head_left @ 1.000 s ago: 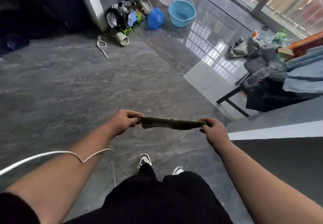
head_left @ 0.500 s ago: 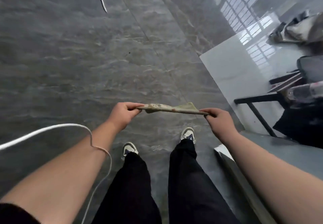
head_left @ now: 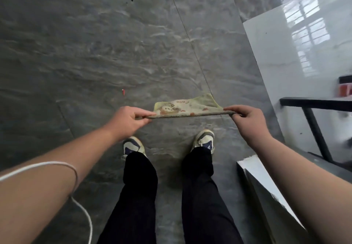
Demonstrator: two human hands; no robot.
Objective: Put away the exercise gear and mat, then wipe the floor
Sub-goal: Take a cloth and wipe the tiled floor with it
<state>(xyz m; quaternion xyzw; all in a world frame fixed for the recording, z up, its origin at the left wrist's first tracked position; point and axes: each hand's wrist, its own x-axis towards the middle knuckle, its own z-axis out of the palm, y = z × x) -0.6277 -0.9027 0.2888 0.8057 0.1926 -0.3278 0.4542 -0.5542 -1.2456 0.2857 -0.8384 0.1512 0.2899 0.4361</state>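
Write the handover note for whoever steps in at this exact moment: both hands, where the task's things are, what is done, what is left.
Left hand: pinching one end of the cloth.
Right hand: pinching the other end; cloth stretched flat between them, above the floor, ahead of the shoes.
Gear and mat: not in view, so cannot confirm they are put away.
Left: lower the cloth and wipe the grey floor; small red scrap lies ahead.

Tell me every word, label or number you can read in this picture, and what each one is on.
Cloth, held stretched between the left hand and right hand: one short red word printed by the cartoon pictures, seen upside down and too blurred to read.
Red thing at the right edge: no writing I can make out.
Shoes and floor: no text at all.
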